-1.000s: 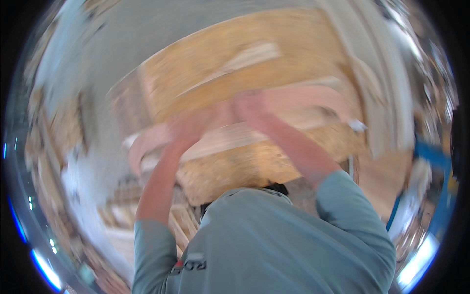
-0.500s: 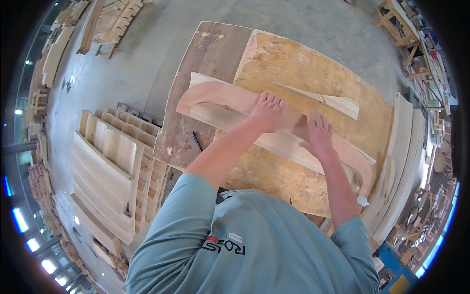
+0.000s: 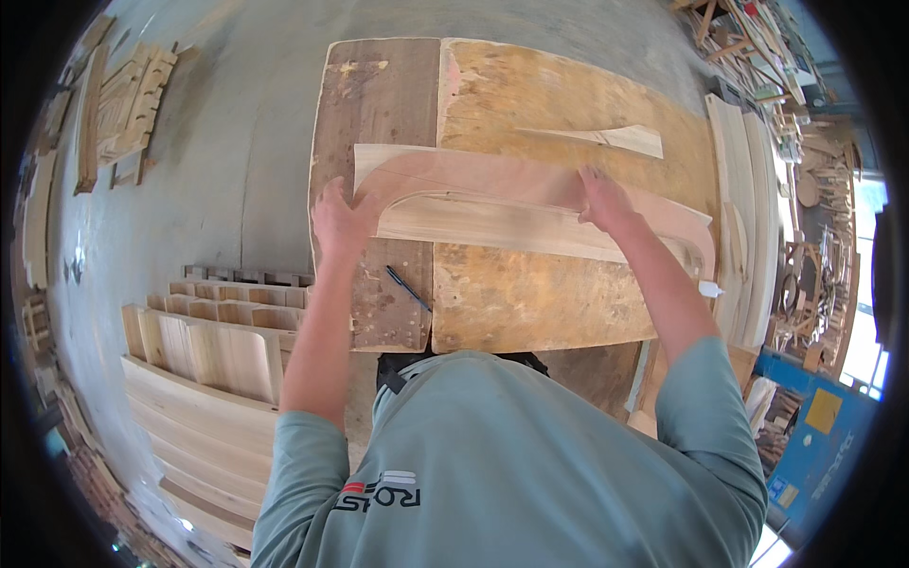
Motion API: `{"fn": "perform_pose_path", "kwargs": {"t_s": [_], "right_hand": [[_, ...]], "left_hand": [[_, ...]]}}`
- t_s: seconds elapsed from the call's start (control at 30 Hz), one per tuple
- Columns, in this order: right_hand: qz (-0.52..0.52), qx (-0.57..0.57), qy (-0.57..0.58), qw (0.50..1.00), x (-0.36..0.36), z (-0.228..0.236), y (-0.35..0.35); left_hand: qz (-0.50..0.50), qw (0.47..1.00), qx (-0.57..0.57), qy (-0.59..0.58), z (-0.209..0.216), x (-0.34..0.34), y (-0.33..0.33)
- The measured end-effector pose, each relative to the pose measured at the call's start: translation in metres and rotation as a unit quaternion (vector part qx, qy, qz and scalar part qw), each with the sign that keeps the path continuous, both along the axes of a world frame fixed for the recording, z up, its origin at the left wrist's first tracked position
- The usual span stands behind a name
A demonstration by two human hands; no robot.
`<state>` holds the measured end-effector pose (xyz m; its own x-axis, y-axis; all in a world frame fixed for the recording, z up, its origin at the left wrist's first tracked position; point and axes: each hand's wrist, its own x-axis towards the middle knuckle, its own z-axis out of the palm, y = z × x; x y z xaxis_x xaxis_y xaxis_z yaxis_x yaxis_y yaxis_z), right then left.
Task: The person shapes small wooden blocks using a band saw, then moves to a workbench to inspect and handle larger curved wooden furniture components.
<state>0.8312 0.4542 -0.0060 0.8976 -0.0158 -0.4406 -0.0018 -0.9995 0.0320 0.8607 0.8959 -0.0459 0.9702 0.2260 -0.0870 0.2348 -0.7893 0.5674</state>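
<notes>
A pinkish-brown curved wooden template (image 3: 492, 178) lies on top of a pale wood board (image 3: 492, 220), which shows along the template's lower edge and at its upper left corner. My right hand (image 3: 611, 204) spans the template right of its middle, fingers near the far edge and thumb at the near edge. My left hand (image 3: 341, 222) is at the left end of the template and board, thumb toward the template and fingers apart over the table's brown part. A black pen (image 3: 407, 288) lies nearer to me on the tabletop.
The worktable (image 3: 530, 293) has a brown strip and a yellowish plywood part. A thin pale offcut (image 3: 630, 140) lies beyond the template. A small white bottle tip (image 3: 710, 290) shows at the right edge. Stacked curved wood panels (image 3: 208, 360) stand left; long boards (image 3: 743, 218) stand right.
My left hand has moved from the template's middle to its left end. My right hand stays near the template's middle, its fingers now more bent. The view has turned, so the table looks straighter.
</notes>
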Motion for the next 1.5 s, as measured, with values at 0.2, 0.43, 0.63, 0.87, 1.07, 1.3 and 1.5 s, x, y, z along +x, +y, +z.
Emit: {"fn": "perform_pose_path", "kwargs": {"t_s": [0.2,0.43,0.63,0.87,1.07,1.3,1.5], "right_hand": [[0.002,0.021,-0.019,1.000,-0.004,-0.004,0.000],[-0.034,0.014,0.017,0.999,0.006,0.002,0.003],[-0.008,-0.003,0.014,1.000,0.007,0.008,0.002],[-0.021,0.014,0.051,0.998,0.014,0.010,-0.002],[-0.005,0.030,0.005,1.000,-0.001,0.002,-0.012],[-0.037,0.139,-0.094,0.985,-0.018,0.025,-0.018],[-0.051,0.172,-0.060,0.982,-0.019,0.017,0.000]], "left_hand": [[-0.064,0.896,-0.358,0.253,-0.026,0.032,0.026],[-0.191,0.977,-0.075,0.060,-0.027,0.055,0.013],[-0.469,0.878,0.058,0.076,0.032,0.087,-0.122],[-0.513,0.838,0.104,0.151,0.037,0.084,-0.177],[-0.520,0.839,0.144,0.068,0.035,0.070,-0.178],[-0.540,0.836,0.095,-0.002,0.051,0.016,-0.194],[-0.527,0.845,0.086,0.024,0.036,-0.003,-0.198]]}}
